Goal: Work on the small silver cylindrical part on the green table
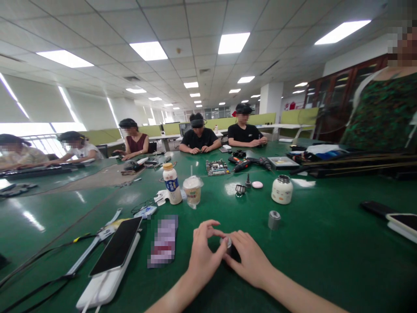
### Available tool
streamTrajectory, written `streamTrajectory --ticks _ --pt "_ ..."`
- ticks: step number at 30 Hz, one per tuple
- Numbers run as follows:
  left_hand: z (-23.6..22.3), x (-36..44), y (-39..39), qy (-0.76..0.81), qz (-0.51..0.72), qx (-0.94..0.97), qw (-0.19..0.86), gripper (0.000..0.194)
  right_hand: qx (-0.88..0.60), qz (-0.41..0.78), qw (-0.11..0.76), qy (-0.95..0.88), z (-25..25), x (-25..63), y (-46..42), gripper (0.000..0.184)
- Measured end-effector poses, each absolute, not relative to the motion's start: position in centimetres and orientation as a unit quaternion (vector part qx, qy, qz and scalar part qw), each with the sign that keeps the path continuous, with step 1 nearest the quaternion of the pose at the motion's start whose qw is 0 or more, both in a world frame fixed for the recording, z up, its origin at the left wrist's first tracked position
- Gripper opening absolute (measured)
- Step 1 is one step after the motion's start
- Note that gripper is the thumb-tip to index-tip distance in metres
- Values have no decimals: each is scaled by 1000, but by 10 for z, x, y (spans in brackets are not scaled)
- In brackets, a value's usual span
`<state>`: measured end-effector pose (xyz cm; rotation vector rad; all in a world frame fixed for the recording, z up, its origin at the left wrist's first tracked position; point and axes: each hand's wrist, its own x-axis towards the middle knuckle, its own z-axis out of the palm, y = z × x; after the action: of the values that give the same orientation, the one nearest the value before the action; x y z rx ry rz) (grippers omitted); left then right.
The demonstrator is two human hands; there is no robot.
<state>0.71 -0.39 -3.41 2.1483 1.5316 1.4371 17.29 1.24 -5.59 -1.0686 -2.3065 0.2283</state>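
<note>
Close in front of me on the green table, a small grey cylinder (227, 246) stands between my two hands, partly covered by fingers. My left hand (206, 248) curves round its left side, thumb against it and index finger arched over. On the other side my right hand (250, 257) is closed, its fingertips and thumb against the cylinder. A similar grey metal cylinder (274, 221) stands to the right, apart from both hands. Behind that one is a white thermos jar (282, 190) with a drawn face and a bare metal neck.
Left of my hands lie a pixelated purple packet (163, 239) and a phone (117, 245) on a white block. Farther back stand a bottle (172, 184), a plastic cup (193, 191), a circuit board (217, 168) and a power drill (241, 166). Several people sit around the table.
</note>
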Motion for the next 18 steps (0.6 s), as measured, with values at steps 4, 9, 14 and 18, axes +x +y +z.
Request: streamTrajectory --ticks 4,9,14,18 --pt "-32 -1 4 518 501 690 64 14 -406 86 290 -863 -55 173 12 21" --pt "-43 -18 22 553 473 677 109 28 -410 83 290 -861 -56 172 12 26" --pt "-57 -25 29 564 413 702 135 33 -414 87 286 -860 -56 172 11 26" --pt "-49 -21 26 548 457 685 144 26 -413 89 284 -861 -55 171 11 25"
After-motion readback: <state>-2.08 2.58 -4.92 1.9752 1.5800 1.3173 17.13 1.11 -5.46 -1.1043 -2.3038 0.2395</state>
